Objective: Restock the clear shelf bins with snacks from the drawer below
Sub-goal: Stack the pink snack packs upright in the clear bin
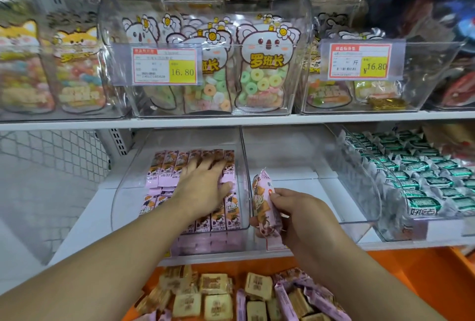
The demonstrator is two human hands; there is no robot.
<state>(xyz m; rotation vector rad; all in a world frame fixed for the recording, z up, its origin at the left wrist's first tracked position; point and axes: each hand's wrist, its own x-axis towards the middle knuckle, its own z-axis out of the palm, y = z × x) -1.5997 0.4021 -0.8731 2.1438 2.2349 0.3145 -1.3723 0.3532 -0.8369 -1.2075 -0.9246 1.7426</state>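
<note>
A clear shelf bin point(128, 192) on the lower shelf holds rows of pink snack packets point(164, 169). My left hand point(203, 184) reaches into this bin and lies flat on the packets with fingers spread. My right hand point(295, 210) grips a small stack of the same pink packets point(263, 207) in front of the bin's right wall. Below the shelf, the open orange drawer point(401, 269) holds loose pink packets point(316, 297) and beige square snacks point(213, 305).
The middle clear bin point(288, 156) on the lower shelf has a bare white floor. To its right, a bin point(359, 187) is packed with green-and-white packets. Above, bins with koala candy bags point(264, 68) and price tags stand on the upper shelf.
</note>
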